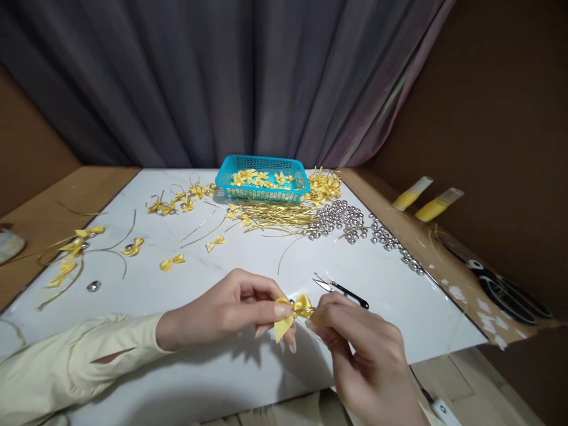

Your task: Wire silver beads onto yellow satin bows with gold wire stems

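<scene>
A yellow satin bow is pinched between the thumb and fingers of my left hand, one tail hanging down. At the bow's middle sits a small dark or metallic piece, partly hidden by my thumb. My right hand closes its thumb and forefinger on a thin gold wire at the bow's right side. Just beyond the right hand lie black-handled thread snips. Loose yellow bows are scattered to the left, some joined with wire, near a single silver bead.
A blue basket with yellow bows stands at the back. By it lie a pile of gold wires, silver beads and more bows. Large scissors, paper scraps and two yellow-filled tubes are on the right.
</scene>
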Tool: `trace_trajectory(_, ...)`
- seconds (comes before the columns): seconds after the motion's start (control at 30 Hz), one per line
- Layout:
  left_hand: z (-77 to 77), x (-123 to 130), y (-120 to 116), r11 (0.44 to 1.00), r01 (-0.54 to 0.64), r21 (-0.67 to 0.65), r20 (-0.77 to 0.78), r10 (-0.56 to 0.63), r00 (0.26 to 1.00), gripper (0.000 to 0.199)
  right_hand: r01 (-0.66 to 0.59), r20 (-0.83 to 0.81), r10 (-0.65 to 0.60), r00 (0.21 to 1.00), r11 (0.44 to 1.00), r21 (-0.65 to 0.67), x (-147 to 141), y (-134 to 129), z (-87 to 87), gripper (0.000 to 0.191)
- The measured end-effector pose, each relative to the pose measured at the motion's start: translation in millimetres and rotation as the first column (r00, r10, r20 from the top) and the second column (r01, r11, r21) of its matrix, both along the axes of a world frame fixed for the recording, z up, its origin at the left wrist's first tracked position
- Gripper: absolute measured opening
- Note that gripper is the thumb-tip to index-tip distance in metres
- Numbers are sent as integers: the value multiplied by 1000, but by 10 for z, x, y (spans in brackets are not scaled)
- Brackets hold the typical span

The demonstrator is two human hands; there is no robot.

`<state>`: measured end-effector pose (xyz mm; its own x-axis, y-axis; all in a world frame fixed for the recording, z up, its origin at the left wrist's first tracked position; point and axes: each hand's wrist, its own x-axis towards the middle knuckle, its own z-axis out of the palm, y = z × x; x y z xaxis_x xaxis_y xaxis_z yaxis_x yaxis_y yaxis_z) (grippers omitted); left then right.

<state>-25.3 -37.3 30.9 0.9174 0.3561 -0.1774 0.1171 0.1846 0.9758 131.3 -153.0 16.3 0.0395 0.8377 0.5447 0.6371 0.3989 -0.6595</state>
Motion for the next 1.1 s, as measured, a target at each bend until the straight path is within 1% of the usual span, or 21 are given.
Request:
trace_trajectory(0.13, -8, -4, 6, 1000, 3, 5, -1, -3, 1000, 19, -6, -23, 7, 1000, 1000, 7, -11, -3, 14, 24)
trace_trajectory(0.3, -4, 6, 3, 1000, -15, 0, 6, 15, 1000, 20, -12, -56, 10, 998, 999, -34, 1, -3, -1, 23)
trace_trajectory(0.6, -24, 7, 26, 999, 33, -2, 4, -33, 999, 20, -30, -51, 28, 998, 999, -38, 23, 8, 2, 23)
trace_trajectory(0.77, -39, 8, 34, 999, 29, -14, 1, -29, 1000, 21, -21, -49, 19, 999, 999, -40, 25, 21, 21, 24)
trace_trajectory(0.93, -50, 3, 41, 998, 31, -46, 15, -30, 999, 20, -43, -81, 34, 996, 993, -114, 26, 21, 39, 27)
trace_trajectory(1.1, -43, -1, 37, 995, 29, -97, 35, -26, 999, 18, -91, -173, 63, 983, 983, -162, 26, 23, 40, 25)
